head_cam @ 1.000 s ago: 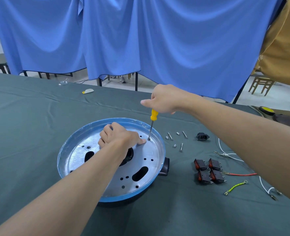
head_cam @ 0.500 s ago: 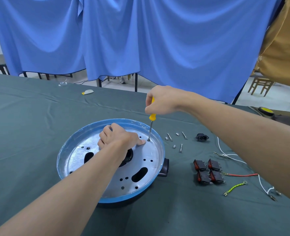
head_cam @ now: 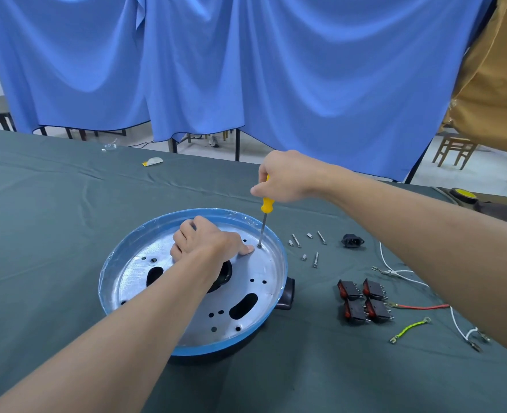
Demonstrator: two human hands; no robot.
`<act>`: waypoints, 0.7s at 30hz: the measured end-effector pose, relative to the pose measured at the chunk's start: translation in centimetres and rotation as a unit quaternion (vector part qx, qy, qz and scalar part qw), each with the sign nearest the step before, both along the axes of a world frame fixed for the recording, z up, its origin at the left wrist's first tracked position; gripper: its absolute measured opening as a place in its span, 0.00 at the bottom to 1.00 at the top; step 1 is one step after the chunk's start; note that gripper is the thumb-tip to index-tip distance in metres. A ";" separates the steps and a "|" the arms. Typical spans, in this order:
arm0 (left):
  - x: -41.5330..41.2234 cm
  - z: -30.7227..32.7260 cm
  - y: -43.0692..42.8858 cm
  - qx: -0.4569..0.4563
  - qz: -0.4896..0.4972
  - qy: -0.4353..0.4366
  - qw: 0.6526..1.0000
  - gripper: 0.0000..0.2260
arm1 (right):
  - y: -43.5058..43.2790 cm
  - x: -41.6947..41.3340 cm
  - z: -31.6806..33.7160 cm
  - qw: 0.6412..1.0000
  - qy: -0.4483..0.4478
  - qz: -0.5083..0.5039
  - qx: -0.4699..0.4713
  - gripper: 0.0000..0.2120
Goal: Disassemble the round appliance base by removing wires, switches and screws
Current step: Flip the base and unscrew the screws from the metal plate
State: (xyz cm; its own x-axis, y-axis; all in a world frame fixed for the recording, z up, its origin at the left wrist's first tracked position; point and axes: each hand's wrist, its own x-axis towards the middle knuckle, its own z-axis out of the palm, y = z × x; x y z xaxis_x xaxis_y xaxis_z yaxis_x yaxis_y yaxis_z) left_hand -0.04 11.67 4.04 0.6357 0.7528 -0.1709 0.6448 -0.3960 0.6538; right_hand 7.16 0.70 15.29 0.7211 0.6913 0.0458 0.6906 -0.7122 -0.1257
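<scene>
near right: four black-and-red rocker switches (head_cam: 364, 299) on dark green tabletop (head_cam: 67, 234) | centre: round blue-rimmed silver appliance base (head_cam: 261, 269); left grip (head_cam: 207, 245) curled, empty, thumb pressing plate | farther: loose silver screws (head_cam: 296, 240) right of base; right grip (head_cam: 285, 177) clenched round yellow-handled screwdriver (head_cam: 266, 204), near upright, tip on base beside thumb

My left forearm (head_cam: 112, 338) is bare from the near left corner of the view right up to the wrist. My right forearm (head_cam: 425, 228) is just as bare, from the right edge inward. My left hand (head_cam: 204, 245) and right hand (head_cam: 285, 177) are uncovered, with the knuckles showing as rounded ridges. The nail (head_cam: 249, 249) on my left thumb is short and rounded.
</scene>
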 end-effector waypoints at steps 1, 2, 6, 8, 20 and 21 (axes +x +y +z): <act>0.0 0.0 0.0 -0.001 0.001 -0.001 1.000 0.39 | 0.0 -0.1 0.0 1.000 0.010 0.005 0.004 0.16; 0.0 0.0 0.0 -0.002 0.002 -0.002 1.000 0.39 | -0.1 -0.2 0.1 1.000 0.021 0.009 0.004 0.15; 0.0 0.0 0.0 -0.003 0.002 -0.003 1.000 0.39 | -0.2 -0.2 0.6 0.999 0.045 -0.005 -0.009 0.11; 0.0 0.0 0.1 -0.002 0.002 -0.003 1.000 0.39 | -0.2 0.0 0.4 1.000 0.004 -0.010 -0.013 0.19; 0.0 -0.1 0.0 0.001 0.000 -0.005 1.000 0.38 | -0.9 1.2 1.9 0.948 0.196 0.014 0.249 0.18; 0.0 -0.1 0.0 0.001 -0.001 -0.007 1.000 0.38 | -1.0 1.3 1.8 0.954 0.200 0.020 0.223 0.18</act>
